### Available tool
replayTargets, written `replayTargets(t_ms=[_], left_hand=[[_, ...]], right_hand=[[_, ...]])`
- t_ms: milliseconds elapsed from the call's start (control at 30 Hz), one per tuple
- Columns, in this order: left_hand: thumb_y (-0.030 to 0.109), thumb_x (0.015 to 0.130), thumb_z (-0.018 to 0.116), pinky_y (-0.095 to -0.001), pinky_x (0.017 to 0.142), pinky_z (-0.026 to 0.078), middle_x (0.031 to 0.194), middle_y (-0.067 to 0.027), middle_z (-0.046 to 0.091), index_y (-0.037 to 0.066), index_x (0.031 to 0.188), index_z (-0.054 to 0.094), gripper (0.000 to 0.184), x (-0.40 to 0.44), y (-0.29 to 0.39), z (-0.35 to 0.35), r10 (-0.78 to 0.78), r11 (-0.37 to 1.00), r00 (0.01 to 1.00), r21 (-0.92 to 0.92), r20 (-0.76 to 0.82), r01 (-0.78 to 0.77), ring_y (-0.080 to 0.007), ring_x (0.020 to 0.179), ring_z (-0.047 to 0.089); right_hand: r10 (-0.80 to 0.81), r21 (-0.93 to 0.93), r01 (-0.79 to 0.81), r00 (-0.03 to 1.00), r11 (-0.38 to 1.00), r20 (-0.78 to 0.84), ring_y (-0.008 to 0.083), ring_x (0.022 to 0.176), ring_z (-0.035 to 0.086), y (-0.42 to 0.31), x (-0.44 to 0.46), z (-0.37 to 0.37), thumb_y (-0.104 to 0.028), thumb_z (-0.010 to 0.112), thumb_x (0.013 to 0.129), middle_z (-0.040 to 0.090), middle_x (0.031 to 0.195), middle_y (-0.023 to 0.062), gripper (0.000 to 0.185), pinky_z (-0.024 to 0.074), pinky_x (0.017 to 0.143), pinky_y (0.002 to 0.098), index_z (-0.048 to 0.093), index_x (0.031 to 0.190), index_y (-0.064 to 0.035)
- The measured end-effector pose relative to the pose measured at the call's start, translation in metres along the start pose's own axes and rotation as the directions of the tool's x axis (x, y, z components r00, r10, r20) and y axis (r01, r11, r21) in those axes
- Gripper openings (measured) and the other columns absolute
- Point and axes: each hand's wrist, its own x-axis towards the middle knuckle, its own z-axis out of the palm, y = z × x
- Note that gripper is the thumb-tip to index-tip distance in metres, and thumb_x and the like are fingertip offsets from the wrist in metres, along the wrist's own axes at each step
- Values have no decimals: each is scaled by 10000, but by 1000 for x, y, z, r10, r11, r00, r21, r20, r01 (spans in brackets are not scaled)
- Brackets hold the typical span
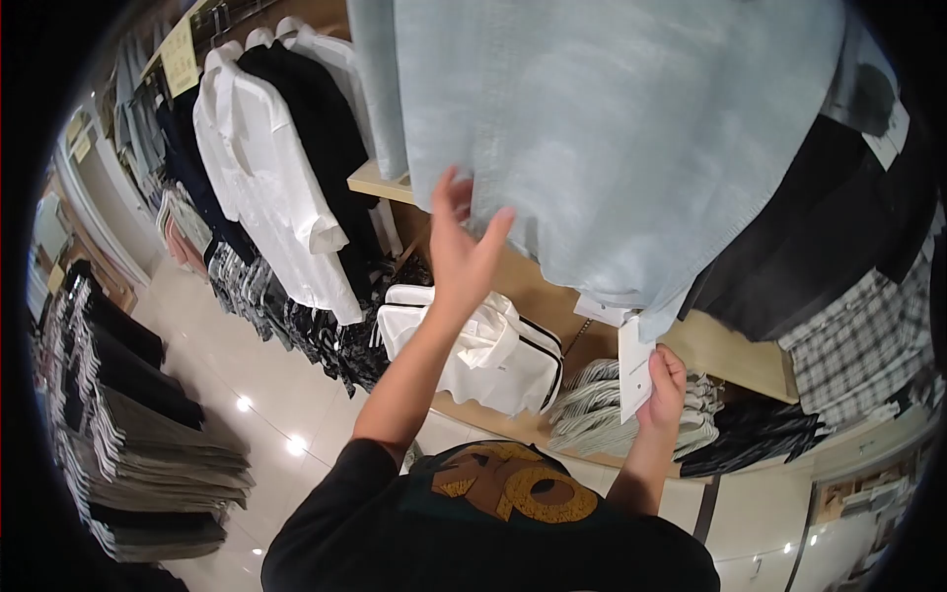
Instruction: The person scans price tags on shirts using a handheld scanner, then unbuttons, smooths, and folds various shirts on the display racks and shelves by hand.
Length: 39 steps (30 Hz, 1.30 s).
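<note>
A light blue denim-like garment (612, 128) hangs in front of me, filling the upper middle of the view. My left hand (462, 242) is raised at its lower left edge, fingers spread and slightly blurred; whether the fingertips touch the cloth I cannot tell. Below the garment's lower right hem, my right hand (663, 380) pinches a white hang tag (633, 370) between thumb and fingers. Part of another white tag (600, 309) shows just under the hem.
White shirts (261, 168) and a black garment (311, 118) hang at left. A white bag-like item (473, 350) lies below my left arm. Black and plaid clothes (863, 331) hang at right. Dark folded trousers (148, 434) hang lower left, above a shiny tiled floor (286, 395).
</note>
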Motion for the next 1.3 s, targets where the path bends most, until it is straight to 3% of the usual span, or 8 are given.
replayTargets(t_ms=[133, 200, 333, 500, 867, 1000, 1200, 1300], left_hand=[[54, 917, 712, -351, 821, 532, 1104, -136, 697, -51, 1321, 642, 422, 12, 25, 9, -238, 932, 924, -199, 301, 304, -253, 953, 684], [29, 823, 732, -368, 682, 513, 895, -92, 638, -35, 1251, 709, 433, -7, 44, 23, 408, 879, 904, 212, 128, -427, -256, 750, 629], [56, 747, 708, -372, 653, 465, 837, -67, 530, -13, 1336, 689, 593, -28, 81, 55, 639, 744, 754, 128, 151, -656, -249, 710, 535], [62, 732, 753, -381, 723, 520, 957, -83, 635, 12, 1242, 742, 512, -48, 86, 67, 669, 722, 716, 53, 198, -690, -268, 823, 625], [93, 903, 717, -485, 1038, 440, 1421, -223, 587, -6, 1461, 549, 591, 109, 24, 13, 541, 685, 840, 602, -43, -411, -337, 1231, 586], [226, 1063, 656, -278, 737, 545, 1017, -44, 743, -11, 1260, 712, 314, 102, 19, -68, -384, 641, 923, -710, 33, 292, -114, 840, 679], [319, 1116, 568, -229, 712, 517, 852, -7, 681, 3, 1077, 674, 336, 68, 10, -129, -161, 962, 948, -258, -275, 89, -42, 777, 631], [475, 1092, 548, -456, 1108, 452, 1456, -169, 541, -11, 1526, 394, 669, 37, 35, -82, -67, 845, 962, -528, -265, -87, -245, 1372, 500]], right_hand=[[-120, -255, 81, 983, 963, -140, 158, 968, 693, 7, 18, -2, -67, 609, 1045, 736, 1109, 112, 160, 540, 883, 290, 671, 1136, 48], [-761, -734, 406, 608, 545, -229, 180, 1163, 643, -4, 20, 53, -28, 725, 951, 693, 1227, 135, 334, 506, 1003, 346, 615, 1256, 52], [-853, -720, 679, 453, 143, 258, 225, 1356, 528, -53, 22, 123, -27, 669, 966, 541, 1484, 186, 487, 423, 1133, 376, 523, 1421, 63], [-461, -741, 439, 865, 508, 196, 120, 955, 654, -114, 74, 194, -99, 749, 936, 741, 1073, 96, 366, 519, 888, 284, 672, 1240, 89], [-459, -468, 421, 888, 777, 37, 98, 966, 666, -149, 88, 134, -216, 622, 1084, 752, 1139, 89, 371, 501, 887, 247, 680, 1267, 101], [-478, -498, 431, 878, 752, 39, 110, 994, 678, -154, 79, 103, -193, 631, 1077, 750, 1157, 96, 357, 512, 895, 250, 675, 1280, 98], [-451, -435, 411, 893, 801, 15, 103, 935, 686, -141, 87, 80, -231, 630, 1084, 761, 1082, 93, 331, 529, 813, 246, 718, 1161, 79], [-492, -426, 444, 871, 789, -3, 94, 909, 677, -131, 96, 90, -250, 631, 1086, 763, 1050, 76, 332, 519, 816, 236, 727, 1114, 67]])
